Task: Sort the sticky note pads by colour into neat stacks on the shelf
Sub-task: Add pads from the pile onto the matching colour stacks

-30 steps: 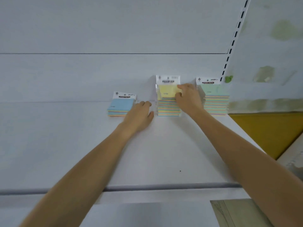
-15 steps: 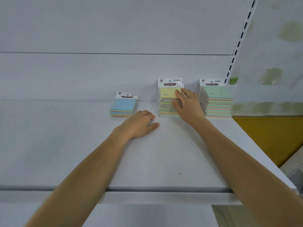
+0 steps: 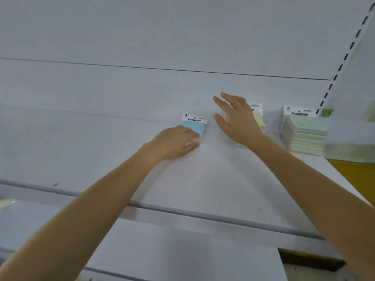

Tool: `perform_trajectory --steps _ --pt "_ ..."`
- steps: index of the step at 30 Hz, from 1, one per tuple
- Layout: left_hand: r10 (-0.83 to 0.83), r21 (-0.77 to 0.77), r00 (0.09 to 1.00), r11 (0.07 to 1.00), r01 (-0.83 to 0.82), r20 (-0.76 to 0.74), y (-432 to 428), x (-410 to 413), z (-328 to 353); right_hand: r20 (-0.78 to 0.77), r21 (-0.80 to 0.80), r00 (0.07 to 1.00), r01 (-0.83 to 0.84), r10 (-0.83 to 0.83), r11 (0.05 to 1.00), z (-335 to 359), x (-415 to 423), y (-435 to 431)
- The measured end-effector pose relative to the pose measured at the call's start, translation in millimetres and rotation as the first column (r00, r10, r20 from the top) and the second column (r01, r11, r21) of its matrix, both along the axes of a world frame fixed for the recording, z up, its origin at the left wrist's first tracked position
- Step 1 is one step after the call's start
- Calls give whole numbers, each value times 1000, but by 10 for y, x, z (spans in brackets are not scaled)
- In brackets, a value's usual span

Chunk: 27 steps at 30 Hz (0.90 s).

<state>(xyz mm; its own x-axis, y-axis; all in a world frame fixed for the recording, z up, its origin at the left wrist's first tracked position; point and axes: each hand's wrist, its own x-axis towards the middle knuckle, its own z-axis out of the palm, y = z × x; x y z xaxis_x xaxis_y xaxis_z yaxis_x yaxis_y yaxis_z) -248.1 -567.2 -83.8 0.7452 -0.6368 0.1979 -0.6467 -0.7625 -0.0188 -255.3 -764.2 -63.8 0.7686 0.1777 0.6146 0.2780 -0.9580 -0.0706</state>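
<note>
L hand (image 3: 174,141) is on the blue-top stack (image 3: 194,127) of sticky note pads. Fingers curl over its near-L corner and the thumb runs along the front edge at shelf level, so it pinches the short stack. That stack lies just ahead & R of the palm, header card at the far side, by the back panel (image 3: 182,88).

R hand (image 3: 237,120) hangs above the shelf (image 3: 203,179), fingers spread wide, holding nothing. The yellow-top stack (image 3: 258,118) sits right behind it, mostly hidden; can't tell if they touch. The green-top stack (image 3: 308,134) is well R of the R hand, tall.

Blue-top stack is between the 2 hands, L nearer. Likely next is squaring it up: the R hand would go L & down to its free R side.
</note>
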Motion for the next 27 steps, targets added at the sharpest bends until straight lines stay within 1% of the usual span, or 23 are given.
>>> perform_trajectory --steps 3,7,12,15,17,21,24,25,27 --pt "58 -40 996 998 -56 70 600 61 74 -78 -77 996 -59 53 995 97 142 571" --pt "201 -59 977 979 -197 75 1566 77 52 -155 -95 979 -145 129 985 70 362 1540" --pt "401 -108 915 912 -395 39 2840 52 -22 -267 -142 926 -311 266 940 -129 594 2855" --pt "499 -133 867 858 -496 -11 3500 71 -65 -321 -152 884 -403 340 903 -223 708 3535" --pt "553 -149 832 820 -553 -44 3877 99 -97 -339 -154 859 -453 383 878 -281 793 3922" --pt "616 -150 785 772 -618 -66 4536 298 -149 -379 -160 822 -511 425 844 -320 1063 4562" --pt "703 -180 709 692 -699 -54 4953 470 -152 -398 -151 795 -549 458 822 -339 1352 4982" --pt "746 -196 665 646 -737 -41 5081 518 -152 -404 -143 782 -566 474 812 -344 1451 5123" --pt "838 -213 542 519 -828 -61 5325 587 -156 -419 -124 755 -597 503 793 -344 1632 5406"
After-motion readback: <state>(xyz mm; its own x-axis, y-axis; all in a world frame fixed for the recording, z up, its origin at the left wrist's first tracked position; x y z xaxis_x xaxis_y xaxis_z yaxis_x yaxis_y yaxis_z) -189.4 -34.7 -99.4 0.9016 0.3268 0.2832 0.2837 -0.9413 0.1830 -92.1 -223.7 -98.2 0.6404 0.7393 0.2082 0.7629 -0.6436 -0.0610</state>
